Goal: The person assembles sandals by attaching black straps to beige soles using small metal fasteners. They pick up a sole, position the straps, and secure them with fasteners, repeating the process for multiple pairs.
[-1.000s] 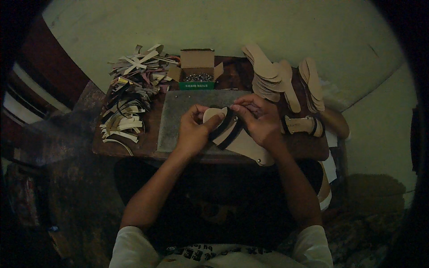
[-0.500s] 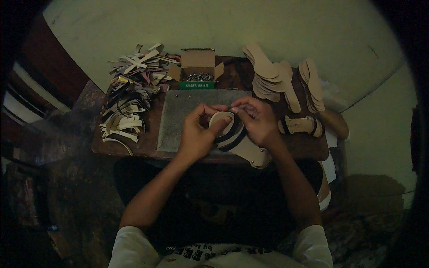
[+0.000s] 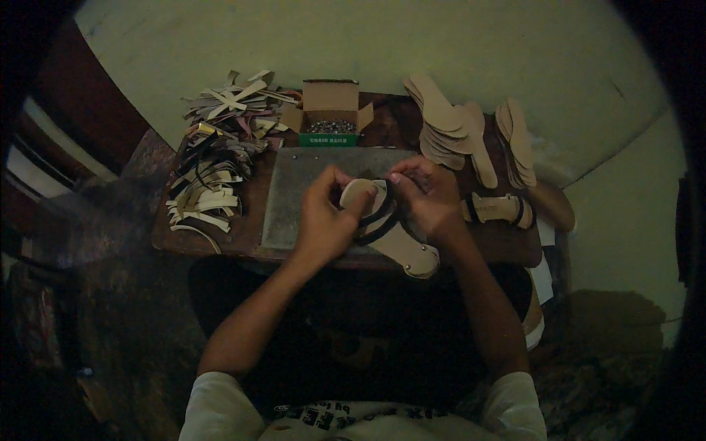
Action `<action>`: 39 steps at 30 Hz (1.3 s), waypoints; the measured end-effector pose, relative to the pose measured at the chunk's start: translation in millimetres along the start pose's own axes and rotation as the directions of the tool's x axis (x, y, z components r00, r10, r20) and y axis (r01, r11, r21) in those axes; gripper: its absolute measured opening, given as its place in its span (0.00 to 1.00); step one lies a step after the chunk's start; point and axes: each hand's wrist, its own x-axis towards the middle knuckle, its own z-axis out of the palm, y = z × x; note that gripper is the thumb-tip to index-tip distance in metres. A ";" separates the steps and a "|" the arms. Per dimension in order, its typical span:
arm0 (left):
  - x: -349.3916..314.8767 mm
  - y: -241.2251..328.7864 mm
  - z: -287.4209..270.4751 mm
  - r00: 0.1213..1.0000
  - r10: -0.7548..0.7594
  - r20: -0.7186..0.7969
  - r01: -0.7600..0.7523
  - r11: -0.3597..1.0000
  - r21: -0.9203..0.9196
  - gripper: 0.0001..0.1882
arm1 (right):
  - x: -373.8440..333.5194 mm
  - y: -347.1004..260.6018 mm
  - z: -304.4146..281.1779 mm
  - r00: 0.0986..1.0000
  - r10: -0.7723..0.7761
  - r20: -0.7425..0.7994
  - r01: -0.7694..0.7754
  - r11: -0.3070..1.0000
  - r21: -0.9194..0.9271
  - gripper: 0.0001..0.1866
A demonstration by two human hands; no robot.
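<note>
Pinching a tan sole [image 3: 403,245] and a black strap [image 3: 387,203], both hands [image 3: 327,219] [image 3: 432,200] stay close together.

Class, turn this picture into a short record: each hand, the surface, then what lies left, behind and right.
Left hand: holding a tan sole
Right hand: at the sole's black straps
Surface: grey slab on a dark table
Left: heap of cut strips
Behind: open box of small metal studs
Right: stacked tan soles, one strapped piece
</note>
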 end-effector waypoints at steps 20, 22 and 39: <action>13.2 -6.6 -13.1 0.826 -0.506 0.246 0.563 0.732 -0.383 0.09 | 1.3 4.1 -8.7 0.994 -0.086 0.067 0.090 0.994 -0.067 0.10; 14.6 -8.4 -15.1 0.801 -0.524 0.289 0.598 0.693 -0.402 0.09 | 0.9 3.8 -7.6 0.993 -0.072 0.096 0.075 0.997 -0.024 0.11; 15.4 -2.4 -14.5 0.770 -0.510 0.383 0.634 0.674 -0.378 0.08 | -1.5 -0.5 -9.1 0.952 -0.271 0.144 0.289 0.948 -0.131 0.10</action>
